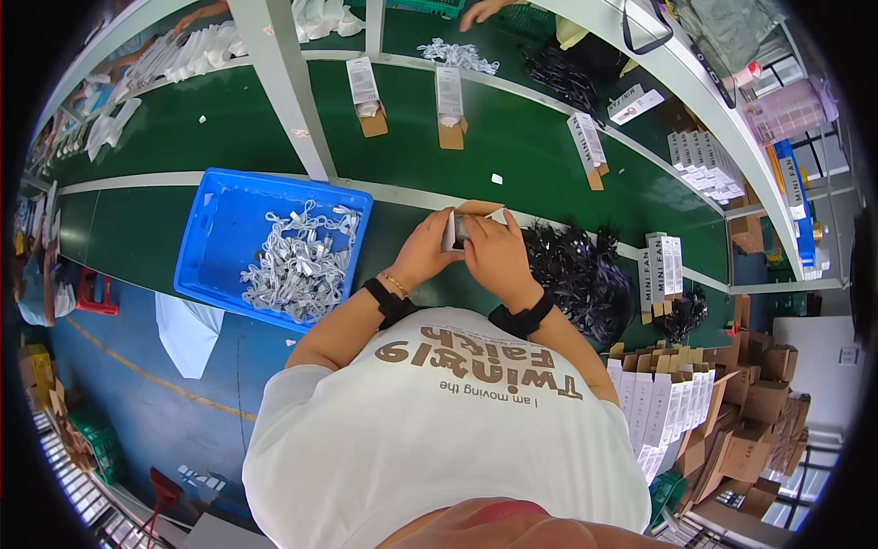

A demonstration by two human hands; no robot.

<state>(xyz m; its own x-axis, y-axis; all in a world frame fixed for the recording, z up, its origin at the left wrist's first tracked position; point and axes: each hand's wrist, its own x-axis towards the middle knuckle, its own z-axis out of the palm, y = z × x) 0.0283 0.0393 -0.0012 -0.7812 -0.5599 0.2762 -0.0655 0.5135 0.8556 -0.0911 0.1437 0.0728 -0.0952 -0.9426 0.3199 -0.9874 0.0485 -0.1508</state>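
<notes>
White shirt nearest; open box held between both hands.

2 bare forearms angled inward; left grip and right grip close together, fingers bent.

Wht box, blu bin.

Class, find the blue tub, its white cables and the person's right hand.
Blue tub (222, 229), head view: bare inner bottom.
White cables (300, 267), head view: heap's middle.
Right hand (500, 252), head view: back of hand.
</notes>
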